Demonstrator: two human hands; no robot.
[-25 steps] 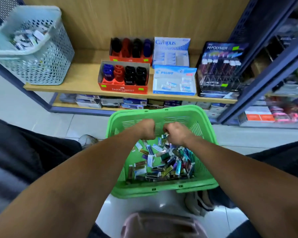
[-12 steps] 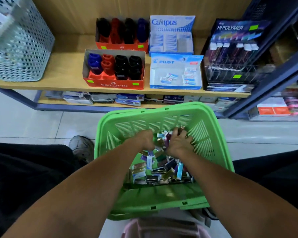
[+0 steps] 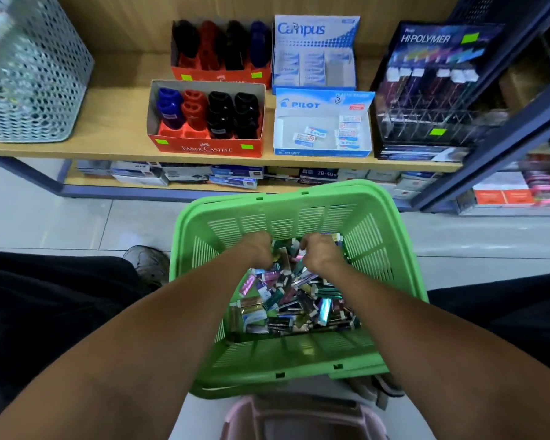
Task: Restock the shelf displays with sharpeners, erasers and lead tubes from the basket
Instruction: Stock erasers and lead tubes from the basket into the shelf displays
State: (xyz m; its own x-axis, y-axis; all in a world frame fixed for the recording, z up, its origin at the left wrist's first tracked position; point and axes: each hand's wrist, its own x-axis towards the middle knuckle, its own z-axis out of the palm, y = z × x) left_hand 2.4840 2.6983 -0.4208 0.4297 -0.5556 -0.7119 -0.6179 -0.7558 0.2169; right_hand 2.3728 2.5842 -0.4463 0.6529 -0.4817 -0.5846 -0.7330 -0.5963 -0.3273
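Observation:
A green basket (image 3: 299,198) sits tilted in front of me, holding a pile of small shiny lead tubes and erasers (image 3: 299,300). My left hand (image 3: 259,249) and my right hand (image 3: 319,252) are both dug into the far end of the pile. Their fingers curl down around small packs, with the fingertips hidden. On the wooden shelf (image 3: 115,122) stand two red Faber-Castell sharpener boxes (image 3: 204,149), a Campus eraser box (image 3: 315,30), a nearly empty Pilot eraser box (image 3: 321,104) and a dark Hi-Polymer lead display (image 3: 432,39).
A pale mesh bin (image 3: 35,84) stands at the shelf's left end. Stock boxes (image 3: 235,177) line the lower shelf. A blue rack upright (image 3: 489,138) crosses at the right. A pink container (image 3: 299,420) lies below the basket, and a shoe (image 3: 146,262) rests on the tiled floor.
The view has drawn closer to the shelf and basket. Both hands have pushed deeper into the far end of the pile, and the basket tilts more towards me.

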